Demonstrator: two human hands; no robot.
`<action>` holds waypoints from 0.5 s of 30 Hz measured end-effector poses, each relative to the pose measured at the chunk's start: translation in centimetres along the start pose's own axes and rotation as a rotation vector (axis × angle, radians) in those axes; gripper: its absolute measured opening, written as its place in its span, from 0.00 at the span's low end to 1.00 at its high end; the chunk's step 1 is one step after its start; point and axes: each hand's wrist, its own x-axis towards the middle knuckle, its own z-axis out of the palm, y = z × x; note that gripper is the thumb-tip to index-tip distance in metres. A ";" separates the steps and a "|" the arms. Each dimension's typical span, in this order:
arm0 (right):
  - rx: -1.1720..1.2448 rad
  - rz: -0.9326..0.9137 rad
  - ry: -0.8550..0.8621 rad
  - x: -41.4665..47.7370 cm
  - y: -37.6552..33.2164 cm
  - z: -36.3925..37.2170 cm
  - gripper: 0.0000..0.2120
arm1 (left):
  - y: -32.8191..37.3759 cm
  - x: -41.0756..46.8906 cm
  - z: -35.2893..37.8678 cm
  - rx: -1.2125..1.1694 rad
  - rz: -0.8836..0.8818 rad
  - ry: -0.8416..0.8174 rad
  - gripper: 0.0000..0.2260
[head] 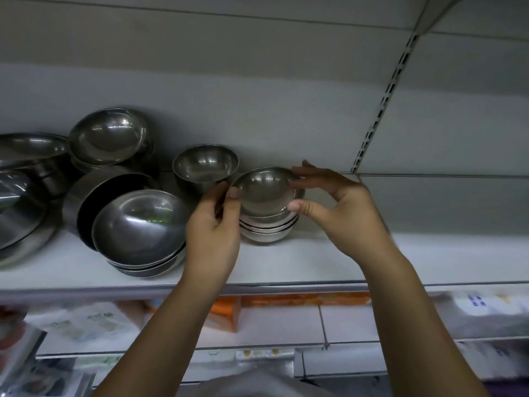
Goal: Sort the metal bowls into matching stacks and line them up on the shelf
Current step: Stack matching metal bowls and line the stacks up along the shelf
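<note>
The fingers [307, 169] of the left hand [213, 224] and the right hand [343, 207] pinched opposite rims of the small bowl [263, 190]. Just beneath them sat the matching stack [269, 229] on the shelf [343, 262]; lowering it level and centred would likely nest it cleanly

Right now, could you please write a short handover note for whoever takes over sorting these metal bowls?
Left hand: holds the left rim of the top small bowl.
Right hand: pinches its right rim.
That bowl lies tilted atop the small-bowl stack mid-shelf.
Done: that stack, a medium stack at the front, another stack at the back.
Left: the single deep bowl, the tipped dark-lined bowl and the large bowls at far left sit crowded, not lined up on the shelf.
</note>
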 end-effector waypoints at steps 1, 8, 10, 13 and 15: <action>-0.028 -0.043 0.037 0.0 -0.5 0.4 0.12 | 0.5 -0.1 -0.6 0.017 0.021 0.011 0.09; -0.062 -0.244 -0.031 0.6 -3.2 7.2 0.12 | 2.7 0.9 -8.0 0.456 0.272 0.294 0.11; -0.042 -0.279 -0.111 0.7 -3.6 9.4 0.12 | 2.5 1.2 -10.3 0.572 0.316 0.396 0.12; -0.090 -0.287 -0.296 0.8 -3.9 12.2 0.14 | 1.5 0.8 -12.7 0.612 0.271 0.531 0.10; -0.199 -0.287 -0.411 0.8 -3.7 13.7 0.17 | 0.5 0.1 -13.5 0.535 0.248 0.582 0.07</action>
